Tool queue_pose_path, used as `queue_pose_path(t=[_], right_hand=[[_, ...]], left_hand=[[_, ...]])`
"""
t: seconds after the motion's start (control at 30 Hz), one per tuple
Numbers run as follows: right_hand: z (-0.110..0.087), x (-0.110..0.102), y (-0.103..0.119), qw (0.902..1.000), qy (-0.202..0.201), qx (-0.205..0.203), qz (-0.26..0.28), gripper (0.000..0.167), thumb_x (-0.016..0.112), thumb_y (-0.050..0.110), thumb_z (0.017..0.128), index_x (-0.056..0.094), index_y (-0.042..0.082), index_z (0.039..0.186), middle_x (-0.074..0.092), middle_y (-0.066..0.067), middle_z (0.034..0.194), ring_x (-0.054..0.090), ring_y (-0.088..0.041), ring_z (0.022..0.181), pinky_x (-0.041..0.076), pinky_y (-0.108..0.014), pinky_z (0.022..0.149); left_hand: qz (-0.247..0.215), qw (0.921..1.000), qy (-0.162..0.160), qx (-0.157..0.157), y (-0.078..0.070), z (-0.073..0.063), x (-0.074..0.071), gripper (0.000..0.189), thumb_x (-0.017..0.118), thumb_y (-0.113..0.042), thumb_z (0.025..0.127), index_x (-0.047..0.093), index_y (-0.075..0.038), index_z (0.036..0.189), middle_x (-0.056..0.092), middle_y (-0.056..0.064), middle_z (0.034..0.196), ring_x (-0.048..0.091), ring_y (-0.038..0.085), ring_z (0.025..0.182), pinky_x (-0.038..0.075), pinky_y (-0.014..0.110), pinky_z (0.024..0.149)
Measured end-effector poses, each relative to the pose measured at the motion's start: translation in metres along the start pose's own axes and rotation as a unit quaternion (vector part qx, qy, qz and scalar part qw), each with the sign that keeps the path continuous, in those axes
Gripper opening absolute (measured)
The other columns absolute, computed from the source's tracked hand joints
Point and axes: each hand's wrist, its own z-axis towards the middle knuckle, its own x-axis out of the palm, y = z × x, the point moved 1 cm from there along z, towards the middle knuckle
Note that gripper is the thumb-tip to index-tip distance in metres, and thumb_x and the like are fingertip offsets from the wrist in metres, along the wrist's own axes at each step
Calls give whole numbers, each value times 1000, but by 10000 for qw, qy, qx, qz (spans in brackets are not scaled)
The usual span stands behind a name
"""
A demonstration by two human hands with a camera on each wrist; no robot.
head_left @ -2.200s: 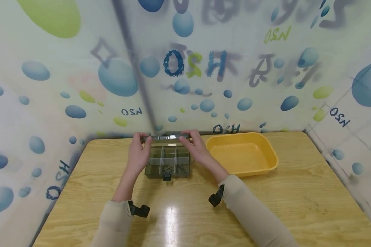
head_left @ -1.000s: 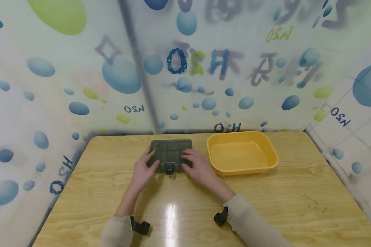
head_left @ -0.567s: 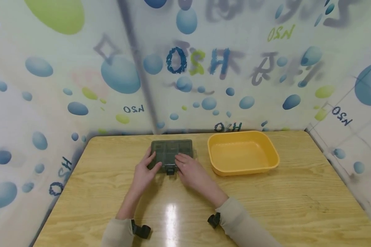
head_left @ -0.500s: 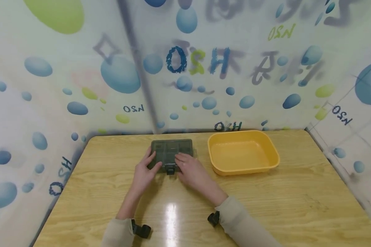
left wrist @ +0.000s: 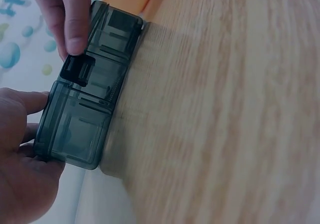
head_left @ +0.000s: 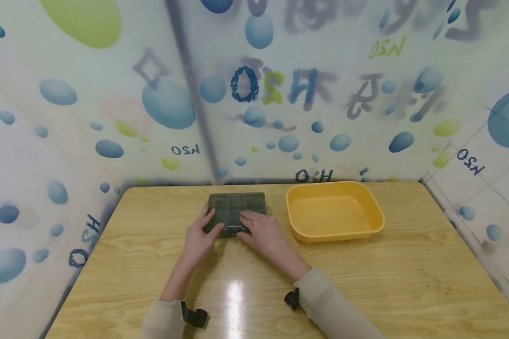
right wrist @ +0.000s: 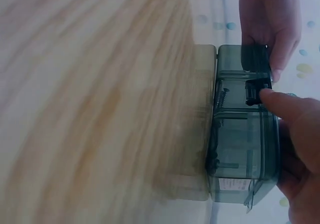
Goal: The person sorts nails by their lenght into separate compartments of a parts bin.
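A dark translucent compartment box (head_left: 231, 202) sits on the table with its lid down. Through its clear wall, a screw (right wrist: 223, 98) shows in the right wrist view. My left hand (head_left: 198, 239) holds the box at its left end, thumb at the front corner and fingers along the side and lid edge. My right hand (head_left: 266, 236) lies over the front right part, fingertips on the lid. Its thumb presses the black latch (left wrist: 77, 70), which lies up against the box front in both wrist views.
To the right of the box stands a yellow plastic basin (head_left: 335, 216) with nothing visible in it. The wooden table (head_left: 365, 287) meets a patterned wall covering (head_left: 254, 141) at its back edge. Each wrist carries a small black camera (head_left: 195, 318).
Earlier both hands held the raised lid; it came down onto the box. The right hand moved left to the latch, which stuck out at the front and is now folded up under the thumb.
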Motion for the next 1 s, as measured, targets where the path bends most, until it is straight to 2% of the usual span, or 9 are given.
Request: queue_pose_path(t=[0.2, 0.43, 0.7, 0.83, 1.0], right_hand=[[9, -2, 3, 9998, 72, 165, 129, 46, 64, 49, 100, 74, 13, 127, 66, -1, 135, 65, -18, 121, 57, -35, 93], [9, -2, 9, 9997, 133, 213, 3, 40, 65, 44, 101, 75, 14, 125, 66, -1, 135, 66, -17, 120, 57, -34, 92], [11, -1, 12, 9995, 75, 307, 99, 38, 66, 43, 100, 76, 15, 124, 66, -1, 134, 66, -19, 119, 59, -35, 89], [11, -1, 12, 9989, 109, 419, 163, 38, 67, 42, 99, 76, 14, 123, 67, -1, 134, 66, -19, 119, 58, -36, 90], [12, -3, 13, 9983, 211, 484, 252, 37, 69, 39, 99, 76, 12, 123, 67, -3, 134, 66, -21, 119, 57, -37, 92]], left_hand=[[-13, 10000, -85, -31, 0, 2, -6, 60, 70, -13, 99, 45, 9, 148, 23, 16, 166, 23, 36, 151, 26, 50, 121], [-20, 9998, -182, 48, 3, 0, -6, 59, 72, -9, 97, 47, 12, 146, 26, 22, 164, 26, 40, 149, 28, 52, 119], [-63, 9999, -95, -22, 3, -1, -11, 59, 71, -9, 98, 45, 11, 147, 25, 17, 165, 25, 36, 151, 26, 48, 120], [48, 10000, -52, 36, 4, 4, -11, 59, 73, -8, 96, 47, 11, 146, 28, 19, 164, 27, 39, 149, 28, 50, 119], [408, 9991, 67, 17, 2, 9, -15, 60, 75, -9, 94, 50, 11, 144, 32, 20, 162, 30, 41, 148, 28, 52, 119]])
